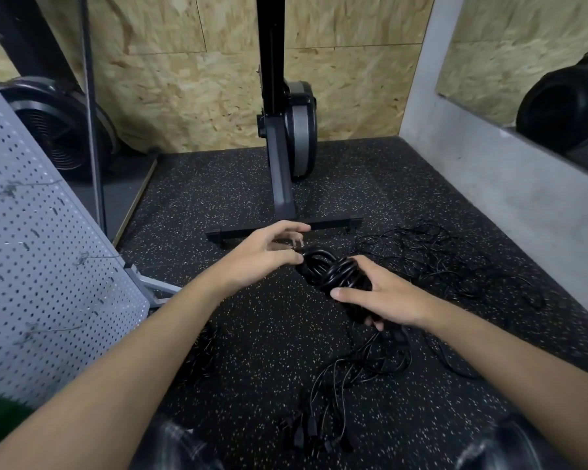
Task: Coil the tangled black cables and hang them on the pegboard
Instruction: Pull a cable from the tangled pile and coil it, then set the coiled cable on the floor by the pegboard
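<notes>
One coil (326, 269) nearly wound: right hand (387, 296) grips the bundle, left hand (265, 252) pinches its plug end. Loose cables (431, 262) lie tangled on the floor (252, 334), right and near. Pegboard (48, 266) at left, nothing hung yet. Early stage, I'd say.

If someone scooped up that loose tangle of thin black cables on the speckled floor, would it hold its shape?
Probably floppy: the tangle of thin black cables sprawls in slack loops on the speckled rubber floor. Likely to snag, since strands cross everywhere. Seemingly light: a thicker coiled black cable bundle sits in the right hand.
</notes>
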Motion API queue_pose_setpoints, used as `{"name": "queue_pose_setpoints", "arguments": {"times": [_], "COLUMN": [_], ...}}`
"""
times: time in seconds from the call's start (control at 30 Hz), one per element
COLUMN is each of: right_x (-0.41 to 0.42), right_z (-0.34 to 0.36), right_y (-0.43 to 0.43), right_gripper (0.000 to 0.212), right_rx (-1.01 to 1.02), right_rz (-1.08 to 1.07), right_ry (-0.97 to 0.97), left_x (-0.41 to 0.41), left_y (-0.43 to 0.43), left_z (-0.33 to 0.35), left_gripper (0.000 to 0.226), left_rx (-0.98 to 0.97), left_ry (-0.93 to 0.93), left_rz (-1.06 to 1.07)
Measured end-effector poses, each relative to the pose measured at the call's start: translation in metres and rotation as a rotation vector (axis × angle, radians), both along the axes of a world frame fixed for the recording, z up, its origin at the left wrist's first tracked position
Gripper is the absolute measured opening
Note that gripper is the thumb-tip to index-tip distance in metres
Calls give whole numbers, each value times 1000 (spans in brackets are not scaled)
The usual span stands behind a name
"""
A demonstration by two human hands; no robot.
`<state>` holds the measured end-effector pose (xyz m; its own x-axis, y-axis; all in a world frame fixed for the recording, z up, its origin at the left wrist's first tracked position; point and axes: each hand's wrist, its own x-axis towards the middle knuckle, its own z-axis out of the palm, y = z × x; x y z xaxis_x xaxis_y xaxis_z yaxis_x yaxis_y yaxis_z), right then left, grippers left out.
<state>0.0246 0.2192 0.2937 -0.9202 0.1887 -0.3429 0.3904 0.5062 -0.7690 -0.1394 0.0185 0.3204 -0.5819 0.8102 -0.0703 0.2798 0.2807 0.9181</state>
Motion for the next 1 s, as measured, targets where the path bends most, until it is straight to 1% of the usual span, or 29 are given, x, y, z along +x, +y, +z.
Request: {"name": "queue_pose_setpoints", "arguments": {"times": [0.07, 0.17, 0.3, 0.4, 0.47, 0.53, 0.6, 0.73, 0.87, 0.9, 1.0], "right_x": [-1, -3, -10, -21, -30, -40, -51, -73, -90, -94, -104], "right_z": [0, -1, -10, -19, -25, -30, -35, -49, -67, -72, -84], "right_y": [-2, -4, -4, -6, -7, -8, -13, -32, -58, -64, -78], "right_gripper": [58, 64, 84, 99, 100, 103, 105, 102, 97, 95, 90], "right_rx": [-28, -66, -70, -64, -29, 69, 146, 253, 364, 394, 480], "right_rz": [20, 61, 105, 119, 120, 141, 163, 239, 331, 363, 471], "right_ry": [13, 33, 26, -16, -50, -100, -158, -257, -249, -239, -233], "left_x": [1, 4, 3, -1, -6, -16, -30, -51, -68, -71, -71], "left_y": [0, 0, -2, -8, -14, -22, -33, -60, -85, -92, -114], "left_z": [-4, -13, -19, -24, -28, -35, -42, -56, -71, -76, -97], "left_gripper": [48, 45, 34, 28, 26, 26, 28, 37, 46, 44, 25], "left_rx": [-47, -35, 20, 15, -17, -52, -74, -100, -72, -58, -59], "left_ry": [-125, -305, -317, -337, -302, -261, -268, -369, -511, -555, -646], "left_rz": [-32, -16, 93, 197, 268, 361, 471, 648, 768, 789, 866]}}
